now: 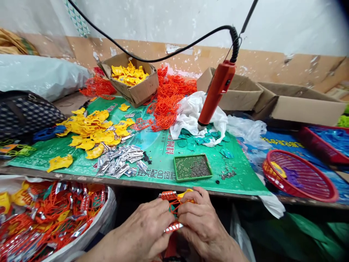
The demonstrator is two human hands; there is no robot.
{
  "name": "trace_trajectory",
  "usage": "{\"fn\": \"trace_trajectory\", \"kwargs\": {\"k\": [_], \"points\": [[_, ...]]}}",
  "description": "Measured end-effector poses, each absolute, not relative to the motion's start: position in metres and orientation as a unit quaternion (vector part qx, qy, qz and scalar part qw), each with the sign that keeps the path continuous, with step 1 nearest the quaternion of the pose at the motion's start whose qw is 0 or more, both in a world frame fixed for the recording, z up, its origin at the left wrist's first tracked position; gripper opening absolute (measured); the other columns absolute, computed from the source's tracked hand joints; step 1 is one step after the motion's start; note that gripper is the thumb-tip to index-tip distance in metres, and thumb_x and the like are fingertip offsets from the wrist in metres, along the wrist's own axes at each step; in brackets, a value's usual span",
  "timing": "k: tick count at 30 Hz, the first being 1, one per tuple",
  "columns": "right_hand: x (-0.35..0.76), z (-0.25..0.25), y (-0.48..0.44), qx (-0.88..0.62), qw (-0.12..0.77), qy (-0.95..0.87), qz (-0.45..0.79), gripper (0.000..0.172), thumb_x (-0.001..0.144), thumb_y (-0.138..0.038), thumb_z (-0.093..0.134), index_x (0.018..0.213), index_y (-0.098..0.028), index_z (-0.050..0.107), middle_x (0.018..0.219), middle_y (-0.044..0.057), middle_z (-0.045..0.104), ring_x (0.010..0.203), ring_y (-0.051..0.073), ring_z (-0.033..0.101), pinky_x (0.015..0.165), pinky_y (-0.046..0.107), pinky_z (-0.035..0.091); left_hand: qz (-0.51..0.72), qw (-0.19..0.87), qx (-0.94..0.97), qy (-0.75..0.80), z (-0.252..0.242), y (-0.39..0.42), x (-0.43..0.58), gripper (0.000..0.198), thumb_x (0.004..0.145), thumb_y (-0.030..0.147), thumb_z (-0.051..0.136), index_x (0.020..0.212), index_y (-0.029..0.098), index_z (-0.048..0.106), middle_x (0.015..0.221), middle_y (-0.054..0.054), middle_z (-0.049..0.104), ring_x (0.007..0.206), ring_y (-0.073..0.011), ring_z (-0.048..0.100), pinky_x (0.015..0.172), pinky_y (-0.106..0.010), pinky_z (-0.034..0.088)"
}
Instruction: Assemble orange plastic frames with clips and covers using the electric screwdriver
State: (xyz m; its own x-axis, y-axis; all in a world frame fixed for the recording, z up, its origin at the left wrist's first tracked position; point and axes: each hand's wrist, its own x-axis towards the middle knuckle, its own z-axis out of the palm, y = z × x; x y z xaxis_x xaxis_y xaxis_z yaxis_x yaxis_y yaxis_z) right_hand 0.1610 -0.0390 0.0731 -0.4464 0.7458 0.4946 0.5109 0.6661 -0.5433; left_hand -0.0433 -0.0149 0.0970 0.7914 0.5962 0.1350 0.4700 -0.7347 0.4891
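Below the table's front edge, my left hand (148, 226) and my right hand (202, 222) grip the same orange lattice plastic piece (174, 209) from either side. Silvery strips show through its openings, and bits of yellow and teal plastic sit at its far side. My fingers are curled around it and hide much of its shape. Just beyond my hands, a green tray (194, 178) of small dark screws lies on the table. An orange-red electric screwdriver (217, 91) hangs tip down above the tabletop. Silver metal parts (121, 161) and yellow plastic parts (94, 133) are heaped to the left.
At lower left stands a white sack (110, 209) full of orange pieces. Behind are orange lattice pieces (170, 100), a carton (141, 89) of yellow parts and another carton (302, 107). Teal parts (191, 140) lie by a white bag (188, 109); a red basket (313, 196) sits right.
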Motion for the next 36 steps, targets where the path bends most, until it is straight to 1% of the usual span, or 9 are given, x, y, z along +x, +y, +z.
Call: {"fn": "trace_trajectory", "kwargs": {"k": [3, 7, 9, 12, 14, 19, 23, 29, 36], "points": [[0.162, 0.072, -0.034, -0.38, 0.336, -0.839, 0.197, 0.014, 0.091, -0.021, 0.059, 0.077, -0.021, 0.059, 0.073, -0.004, 0.069, 0.084, 0.015, 0.059, 0.086, 0.036, 0.036, 0.096, 0.272, 0.912, 0.29, 0.091, -0.012, -0.038, 0.016, 0.083, 0.005, 0.053, 0.083, 0.02, 0.059, 0.085, -0.002, 0.065, 0.077, -0.0173, 0.061, 0.07, -0.025, 0.049], [0.167, 0.069, -0.025, -0.392, 0.3, -0.831, 0.258, 0.017, 0.089, -0.029, 0.064, 0.074, -0.021, 0.061, 0.072, -0.003, 0.067, 0.08, 0.014, 0.059, 0.081, 0.033, 0.042, 0.149, 0.404, 0.855, 0.289, 0.086, -0.004, -0.035, 0.021, 0.09, 0.012, 0.046, 0.078, 0.019, 0.062, 0.076, 0.0, 0.06, 0.068, -0.0143, 0.055, 0.063, -0.022, 0.043], [0.174, 0.068, -0.021, -0.407, 0.31, -0.804, 0.303, 0.013, 0.085, -0.034, 0.069, 0.085, -0.021, 0.066, 0.086, 0.0, 0.068, 0.086, 0.015, 0.061, 0.082, 0.032, 0.046, 0.146, 0.5, 0.796, 0.309, 0.083, 0.0, -0.036, 0.026, 0.094, 0.019, 0.045, 0.078, 0.017, 0.067, 0.073, 0.001, 0.056, 0.068, -0.0132, 0.051, 0.062, -0.022, 0.04], [0.187, 0.068, -0.016, -0.421, 0.359, -0.745, 0.372, 0.037, 0.077, -0.036, 0.076, 0.109, -0.023, 0.065, 0.111, 0.007, 0.064, 0.104, 0.019, 0.061, 0.088, 0.034, 0.05, 0.136, 0.624, 0.677, 0.367, 0.08, 0.002, -0.038, 0.028, 0.093, 0.03, 0.05, 0.086, 0.016, 0.073, 0.074, 0.002, 0.051, 0.069, -0.0125, 0.047, 0.063, -0.022, 0.037], [0.195, 0.068, -0.014, -0.43, 0.394, -0.713, 0.39, 0.038, 0.078, -0.031, 0.076, 0.113, -0.025, 0.064, 0.115, 0.007, 0.063, 0.108, 0.021, 0.061, 0.092, 0.036, 0.051, 0.157, 0.67, 0.606, 0.399, 0.077, 0.001, -0.04, 0.027, 0.09, 0.033, 0.054, 0.089, 0.016, 0.075, 0.075, 0.002, 0.05, 0.069, -0.0124, 0.046, 0.064, -0.023, 0.036], [0.196, 0.064, -0.016, -0.445, 0.416, -0.676, 0.416, 0.024, 0.081, -0.02, 0.07, 0.104, -0.022, 0.067, 0.104, 0.006, 0.064, 0.096, 0.019, 0.065, 0.085, 0.033, 0.056, 0.187, 0.712, 0.524, 0.428, 0.071, -0.003, -0.038, 0.022, 0.083, 0.031, 0.062, 0.085, 0.015, 0.076, 0.077, 0.001, 0.051, 0.07, -0.0125, 0.047, 0.062, -0.023, 0.034], [0.188, 0.053, -0.018, -0.462, 0.445, -0.648, 0.411, 0.027, 0.081, -0.022, 0.07, 0.108, -0.023, 0.067, 0.11, 0.007, 0.062, 0.097, 0.019, 0.065, 0.08, 0.032, 0.057, 0.208, 0.745, 0.465, 0.43, 0.069, -0.006, -0.034, 0.018, 0.077, 0.029, 0.067, 0.081, 0.014, 0.077, 0.074, 0.002, 0.053, 0.063, -0.0091, 0.046, 0.058, -0.02, 0.035], [0.175, 0.038, -0.02, -0.478, 0.459, -0.626, 0.411, 0.025, 0.079, -0.027, 0.073, 0.103, -0.022, 0.069, 0.107, 0.007, 0.06, 0.092, 0.018, 0.063, 0.073, 0.028, 0.056, 0.207, 0.8, 0.367, 0.428, 0.066, -0.008, -0.032, 0.018, 0.074, 0.03, 0.072, 0.077, 0.012, 0.073, 0.059, 0.004, 0.053, 0.041, -0.0012, 0.025, 0.039, -0.017, 0.015], [0.17, 0.036, -0.023, -0.487, 0.464, -0.651, 0.353, 0.026, 0.083, -0.027, 0.069, 0.109, -0.025, 0.07, 0.097, 0.004, 0.054, 0.082, 0.014, 0.057, 0.068, 0.026, 0.052, 0.215, 0.843, 0.305, 0.388, 0.056, -0.006, -0.034, 0.023, 0.071, 0.031, 0.075, 0.078, 0.01, 0.071, 0.055, 0.004, 0.051, 0.037, -0.0001, 0.024, 0.036, -0.016, 0.012]]}}
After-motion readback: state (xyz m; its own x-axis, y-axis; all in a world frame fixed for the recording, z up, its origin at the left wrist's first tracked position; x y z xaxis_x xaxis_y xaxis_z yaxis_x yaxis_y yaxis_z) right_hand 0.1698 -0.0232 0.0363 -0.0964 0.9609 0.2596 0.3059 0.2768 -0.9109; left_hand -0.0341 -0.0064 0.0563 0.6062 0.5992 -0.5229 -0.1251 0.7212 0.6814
